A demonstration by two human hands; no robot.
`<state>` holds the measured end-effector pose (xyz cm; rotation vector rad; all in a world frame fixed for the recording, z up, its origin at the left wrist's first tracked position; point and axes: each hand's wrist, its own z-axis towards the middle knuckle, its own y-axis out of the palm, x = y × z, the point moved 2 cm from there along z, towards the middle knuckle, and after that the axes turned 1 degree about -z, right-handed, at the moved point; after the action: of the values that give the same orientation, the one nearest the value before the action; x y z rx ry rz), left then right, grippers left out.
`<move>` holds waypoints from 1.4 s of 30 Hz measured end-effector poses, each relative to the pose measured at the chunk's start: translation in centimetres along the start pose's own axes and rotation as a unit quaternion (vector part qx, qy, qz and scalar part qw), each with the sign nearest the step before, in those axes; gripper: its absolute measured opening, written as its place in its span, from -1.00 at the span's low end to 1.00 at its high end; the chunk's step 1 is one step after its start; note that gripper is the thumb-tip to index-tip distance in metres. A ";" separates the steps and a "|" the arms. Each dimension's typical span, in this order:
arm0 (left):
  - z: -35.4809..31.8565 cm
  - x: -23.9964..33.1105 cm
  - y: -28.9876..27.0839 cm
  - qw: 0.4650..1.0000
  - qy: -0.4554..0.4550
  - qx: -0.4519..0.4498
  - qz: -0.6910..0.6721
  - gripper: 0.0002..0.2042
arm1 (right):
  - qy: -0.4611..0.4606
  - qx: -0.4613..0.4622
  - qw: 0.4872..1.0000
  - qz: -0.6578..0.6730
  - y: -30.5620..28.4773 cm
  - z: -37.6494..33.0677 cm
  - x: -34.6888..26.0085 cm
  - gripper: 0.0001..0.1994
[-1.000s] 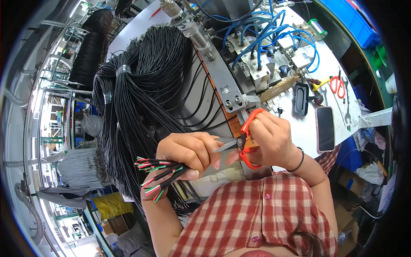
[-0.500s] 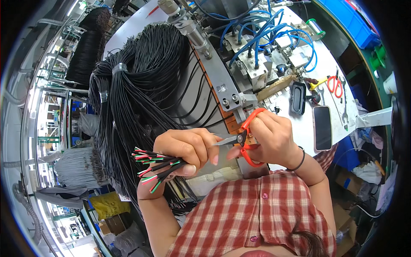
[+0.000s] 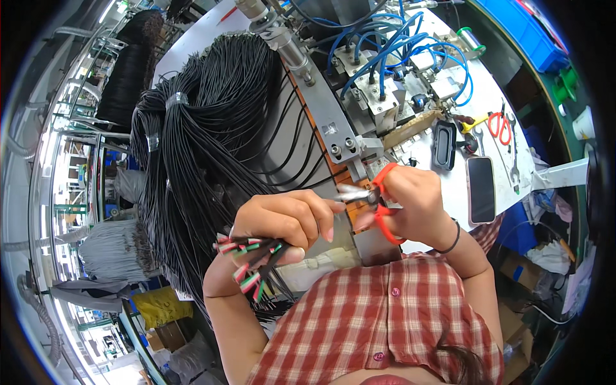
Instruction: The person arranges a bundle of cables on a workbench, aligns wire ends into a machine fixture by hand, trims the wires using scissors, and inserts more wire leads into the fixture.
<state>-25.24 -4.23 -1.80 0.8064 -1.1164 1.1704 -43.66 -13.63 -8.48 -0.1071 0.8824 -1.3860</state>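
Black cables with stripped ends showing red, green and white cores [image 3: 253, 266] are gripped in my left hand [image 3: 276, 221], its fingers wrapped round them. The colored ends stick out below the palm, smeared by motion. My right hand [image 3: 417, 199] holds red-handled scissors [image 3: 384, 223], with fingers through the loops. Their blurred blades point left, close to my left fingertips; how far apart they are is hard to tell. A large tied bundle of black cables [image 3: 192, 138] lies just beyond my left hand.
A metal fixture with an orange strip [image 3: 314, 122] runs along the table beyond my hands. Blue air hoses [image 3: 385, 48] loop over its blocks. To the right lie a phone [image 3: 481, 190], a black tray [image 3: 444, 146], second red-handled scissors [image 3: 500, 127] and a wrench [image 3: 514, 168].
The scissors have moved slightly right, and their blades are now blurred. My left hand and the colored cable ends have shifted a little right and down.
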 end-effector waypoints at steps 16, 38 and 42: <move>-0.9 -1.2 3.5 0.635 0.350 -0.248 0.642 -0.91 | 0.065 0.000 0.994 0.094 -1.0 -1.5 -0.7 -0.36; -0.8 -1.8 3.9 0.713 0.308 -0.196 0.599 -0.95 | 0.049 0.029 0.997 -0.050 -0.2 -1.7 -0.9 -0.45; -0.5 -1.3 3.1 0.787 0.280 -0.209 0.509 -0.94 | 0.059 0.018 0.998 -0.019 -0.4 -1.4 -0.9 -0.43</move>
<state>-28.15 -3.46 -3.36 -0.6034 -1.2274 1.7697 -44.78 -12.36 -8.78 -0.0134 0.9571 -1.4546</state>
